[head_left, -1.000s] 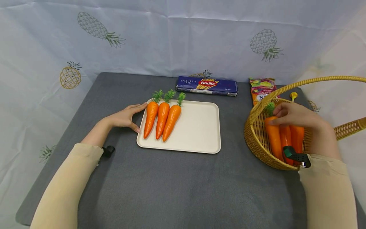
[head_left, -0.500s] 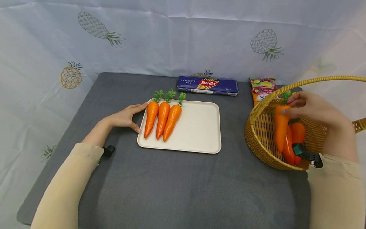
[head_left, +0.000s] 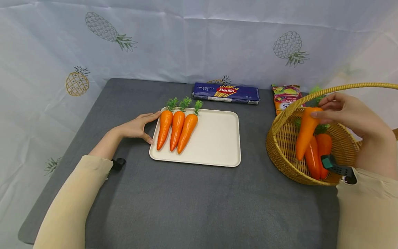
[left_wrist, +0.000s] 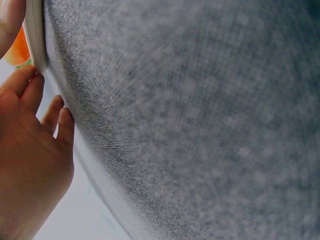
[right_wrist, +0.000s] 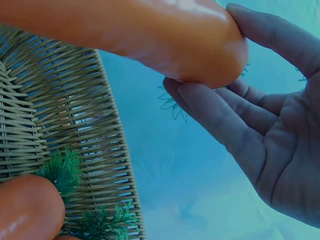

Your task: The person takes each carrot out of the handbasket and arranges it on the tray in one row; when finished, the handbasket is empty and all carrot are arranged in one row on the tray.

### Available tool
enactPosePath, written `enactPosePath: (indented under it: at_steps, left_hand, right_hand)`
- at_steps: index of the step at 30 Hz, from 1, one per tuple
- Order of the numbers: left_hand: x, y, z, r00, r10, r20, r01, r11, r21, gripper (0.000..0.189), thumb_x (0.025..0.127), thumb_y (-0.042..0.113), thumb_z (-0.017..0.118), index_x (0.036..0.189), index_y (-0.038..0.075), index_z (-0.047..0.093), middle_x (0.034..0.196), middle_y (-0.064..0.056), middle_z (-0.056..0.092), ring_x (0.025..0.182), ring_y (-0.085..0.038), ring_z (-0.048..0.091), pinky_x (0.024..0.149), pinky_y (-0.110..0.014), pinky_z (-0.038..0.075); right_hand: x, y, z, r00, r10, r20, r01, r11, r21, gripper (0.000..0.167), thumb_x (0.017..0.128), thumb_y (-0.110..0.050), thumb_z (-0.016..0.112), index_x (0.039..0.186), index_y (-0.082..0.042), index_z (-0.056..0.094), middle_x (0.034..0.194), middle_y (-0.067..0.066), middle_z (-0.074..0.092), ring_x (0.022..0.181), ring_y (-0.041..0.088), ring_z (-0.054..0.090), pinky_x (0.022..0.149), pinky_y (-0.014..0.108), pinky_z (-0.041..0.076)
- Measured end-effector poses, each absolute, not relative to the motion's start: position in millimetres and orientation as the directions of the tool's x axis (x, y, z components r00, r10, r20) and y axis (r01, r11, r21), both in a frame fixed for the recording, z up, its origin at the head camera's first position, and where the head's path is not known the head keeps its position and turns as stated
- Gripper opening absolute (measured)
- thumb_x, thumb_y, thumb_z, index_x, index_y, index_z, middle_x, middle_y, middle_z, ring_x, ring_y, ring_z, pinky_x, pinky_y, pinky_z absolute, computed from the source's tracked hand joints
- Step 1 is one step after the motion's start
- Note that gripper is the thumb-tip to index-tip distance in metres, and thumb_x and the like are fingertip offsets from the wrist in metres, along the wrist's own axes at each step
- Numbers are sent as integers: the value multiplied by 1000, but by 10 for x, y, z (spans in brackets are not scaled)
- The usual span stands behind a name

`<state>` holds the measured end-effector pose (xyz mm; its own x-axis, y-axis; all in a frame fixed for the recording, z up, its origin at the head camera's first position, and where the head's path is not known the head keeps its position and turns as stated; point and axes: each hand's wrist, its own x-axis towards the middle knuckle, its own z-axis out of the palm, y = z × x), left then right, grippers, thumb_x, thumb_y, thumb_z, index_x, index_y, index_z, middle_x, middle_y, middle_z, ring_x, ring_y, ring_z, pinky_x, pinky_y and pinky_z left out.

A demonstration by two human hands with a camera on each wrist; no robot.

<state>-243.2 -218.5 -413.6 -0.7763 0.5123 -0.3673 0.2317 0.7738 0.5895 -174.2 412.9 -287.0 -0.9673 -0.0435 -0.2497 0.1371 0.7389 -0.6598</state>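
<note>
In the head view my right hand [head_left: 356, 114] pinches a carrot [head_left: 306, 133] near its leafy end, its tip slanting down over the wicker basket [head_left: 275, 150]. The right wrist view shows thumb and fingers on the blunt end of this carrot [right_wrist: 195, 45]. Two more carrots [head_left: 324, 147] lie inside the basket, their leaves partly hidden. My left hand [head_left: 133, 128] touches the left edge of a cream tray [head_left: 214, 138] with spread thumb and fingers. Three carrots [head_left: 177, 129] lie side by side at the tray's left, leaves towards the back.
Behind the tray lies a blue spaghetti box [head_left: 226, 93]. A colourful snack packet [head_left: 286, 98] lies behind the basket. The basket's tall handle [head_left: 342, 88] arches over its opening, close to my right hand. A grey table [head_left: 192, 207] carries everything, with a pineapple-print cloth [head_left: 199, 41] behind.
My right hand has moved right and up, lifting the carrot out from among the others, its tip now swung left. The basket handle has tilted slightly. My left hand stays at the tray.
</note>
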Motion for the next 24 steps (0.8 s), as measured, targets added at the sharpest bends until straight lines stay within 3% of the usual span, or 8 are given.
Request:
enactPosePath:
  at_steps: [7, 15, 24]
  left_hand:
    - [-2439, -2186, -4145, -778, 509, -368, 234, 779, 582, 125, 67, 36, 90, 161, 22, 9, 167, -20, 6, 154, -43, -1, 119, -69, 10]
    - [-2433, -2198, -4138, -778, 508, -370, 232, 779, 582, 125, 67, 36, 90, 161, 22, 9, 167, -19, 5, 154, -43, -1, 118, -69, 10]
    - [-2434, -2193, -4128, -776, 509, -372, 232, 779, 582, 125, 67, 37, 90, 161, 22, 9, 167, -20, 5, 154, -43, -2, 119, -68, 9]
  right_hand:
    - [-1725, 4124, -2894, -972, -74, -225, 119, 667, -736, 28, 98, -16, 60, 118, -13, 40, 93, -22, 61, 80, 2, 67, 68, 23, 58]
    - [-1666, 4040, -2914, -970, -127, -208, 77, 648, -758, 26, 99, -7, 57, 117, -11, 38, 93, -14, 59, 80, 7, 67, 68, 27, 59]
    - [-1605, 3809, -2843, -926, -159, -344, 152, 675, -722, 31, 100, -18, 58, 116, -7, 34, 90, -9, 59, 79, 17, 70, 72, 29, 61]
